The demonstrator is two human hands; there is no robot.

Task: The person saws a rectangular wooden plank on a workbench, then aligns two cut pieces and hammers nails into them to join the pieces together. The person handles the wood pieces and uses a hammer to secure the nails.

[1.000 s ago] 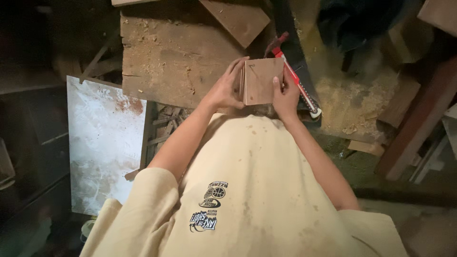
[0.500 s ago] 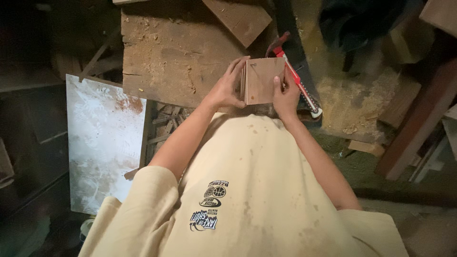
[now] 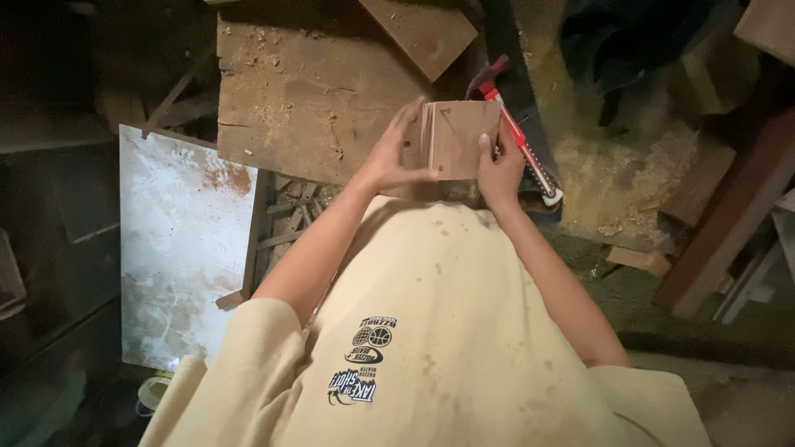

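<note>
A small square wooden block (image 3: 460,136) is held up between both hands over a rough, sawdust-covered wooden board (image 3: 315,99). My left hand (image 3: 391,157) grips the block's left edge, thumb along the bottom. My right hand (image 3: 498,161) holds its right side with the thumb pressed on the front face. A red-handled tool (image 3: 520,141) lies just right of the block, partly behind my right hand.
A white stained panel (image 3: 178,248) lies at the left beside scrap wood slats (image 3: 286,223). Another wooden offcut (image 3: 422,29) rests at the top. Dark cloth (image 3: 629,41) and timber pieces (image 3: 729,207) crowd the right side. Sawdust covers the ground.
</note>
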